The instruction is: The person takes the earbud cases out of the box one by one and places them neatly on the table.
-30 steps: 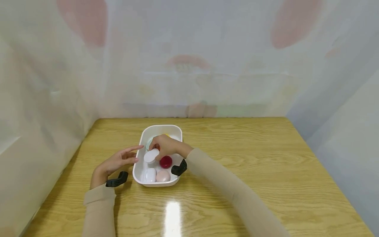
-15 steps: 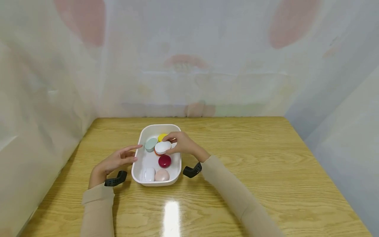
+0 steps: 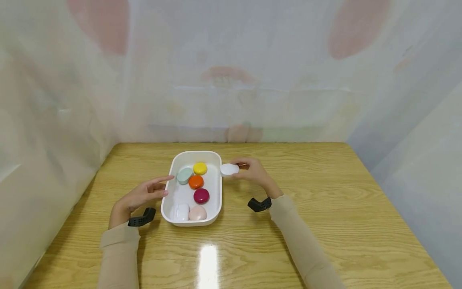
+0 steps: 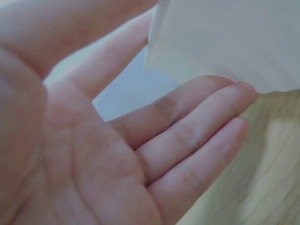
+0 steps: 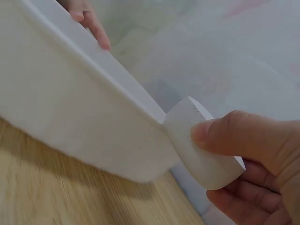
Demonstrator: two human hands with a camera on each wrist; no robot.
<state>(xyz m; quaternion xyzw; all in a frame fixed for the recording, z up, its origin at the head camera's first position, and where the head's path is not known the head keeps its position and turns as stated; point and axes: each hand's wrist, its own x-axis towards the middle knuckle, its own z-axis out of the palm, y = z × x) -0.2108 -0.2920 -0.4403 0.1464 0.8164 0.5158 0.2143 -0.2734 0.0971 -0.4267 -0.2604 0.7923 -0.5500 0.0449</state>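
My right hand [image 3: 252, 170] pinches a smooth white oval block [image 3: 229, 169], shaped like a bar of soap, just outside the right rim of a white bin [image 3: 218, 200]. In the right wrist view the thumb presses on the block [image 5: 199, 154] from one side with fingers behind it, and its end overlaps the bin's rim. My left hand [image 3: 142, 196] lies at the bin's left side, fingers loosely extended, index fingertip over the rim. Inside the bin are a mint oval piece [image 3: 185, 176], a yellow one [image 3: 200, 168], an orange one [image 3: 196, 182] and a dark red one [image 3: 201, 196].
At the bin's near end sit a white rounded piece [image 3: 182, 212] and a pale pink round one [image 3: 197, 213]. The bin stands on the left half of a wooden table [image 3: 306, 192]. Pale curtains [image 3: 231, 104] close off the back and both sides.
My right hand has lifted the white oval block out of the bin and carried it right, past the rim, uncovering the orange and yellow pieces. My left hand has stayed at the left rim.
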